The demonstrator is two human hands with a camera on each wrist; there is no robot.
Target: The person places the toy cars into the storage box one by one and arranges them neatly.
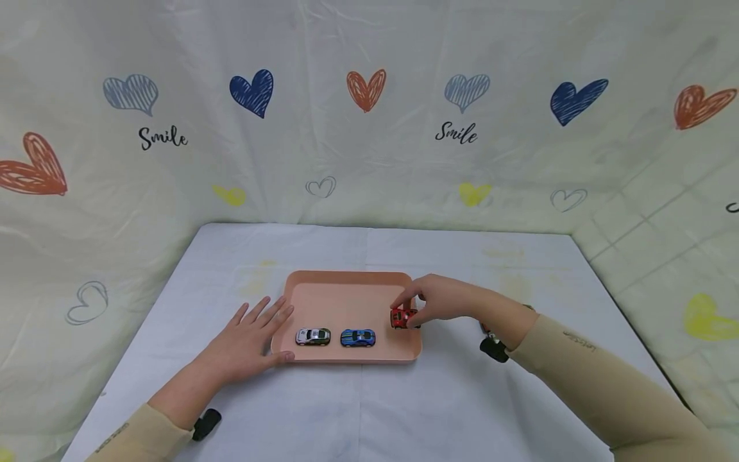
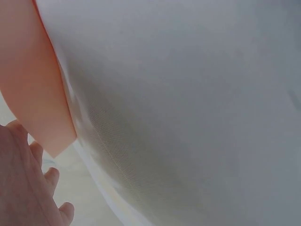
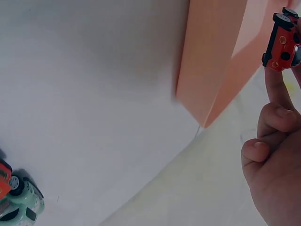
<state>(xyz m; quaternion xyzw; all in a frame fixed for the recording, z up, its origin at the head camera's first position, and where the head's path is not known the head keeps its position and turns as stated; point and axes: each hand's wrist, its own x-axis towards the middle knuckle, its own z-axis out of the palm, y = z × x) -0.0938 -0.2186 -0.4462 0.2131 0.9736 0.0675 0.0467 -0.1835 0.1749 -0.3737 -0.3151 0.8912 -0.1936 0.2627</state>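
Observation:
A pink rectangular tray (image 1: pixel 346 282) lies on the white-covered table. Inside it, a silver-white toy car (image 1: pixel 313 337) and a blue toy car (image 1: pixel 358 338) stand side by side toward the near edge. Over the tray's right end, my right hand (image 1: pixel 441 298) pinches a red toy car (image 1: pixel 399 317) between thumb and fingers; in the right wrist view that red car (image 3: pixel 283 44) shows its wheels beside the tray wall. My left hand (image 1: pixel 251 340) rests against the tray's left edge with fingers spread and straight.
Right of the tray, partly hidden behind the right forearm, are more toy vehicles; the right wrist view shows a mint-green toy vehicle (image 3: pixel 29 202) and an orange-red one (image 3: pixel 3 179) next to it. A heart-printed cloth (image 1: pixel 369 154) hangs behind the table.

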